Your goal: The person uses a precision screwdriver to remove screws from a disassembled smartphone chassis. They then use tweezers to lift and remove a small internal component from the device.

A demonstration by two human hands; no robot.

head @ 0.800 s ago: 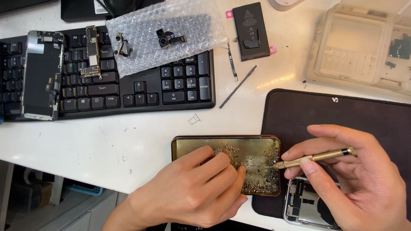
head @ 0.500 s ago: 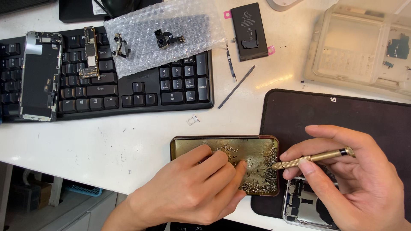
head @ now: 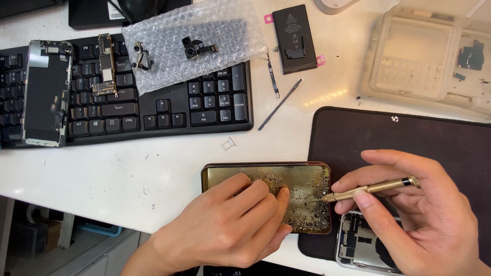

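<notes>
Head view, bench scanned left to right. Far left: a phone screen panel (head: 47,93) lies on a black keyboard (head: 153,110), with a small circuit board (head: 105,65) beside it. A bubble-wrap sheet (head: 192,43) covers the far edge of the keyboard and carries small camera modules (head: 197,47). A SIM tray (head: 228,144) lies loose on the white table (head: 92,174), between the keyboard and the near tin.

Near centre: a shallow brass-coloured tin tray (head: 220,176) holds a scatter of tiny screws (head: 309,202). The left hand (head: 225,225) lies flat over the tray, fingers together and narrow, fingertips pressing into the screws; nothing held.

Right of centre, far: a black battery (head: 293,38) and a thin black spudger (head: 280,104). Further right, a black mat (head: 409,138) and, far, a clear plastic parts box (head: 424,61).

Near right: the right hand (head: 409,214) pinches a brass-coloured screwdriver (head: 371,188) pen-fashion, tip at the tray's right edge among the screws. An opened phone body (head: 365,245) sits under this hand on the mat.

Judgement: the screws are very light, hard and slippery, easily flicked away; best lifted singly by fingertip or a magnetised tip. The screwdriver is stiff and slim; grip mid-shaft.
</notes>
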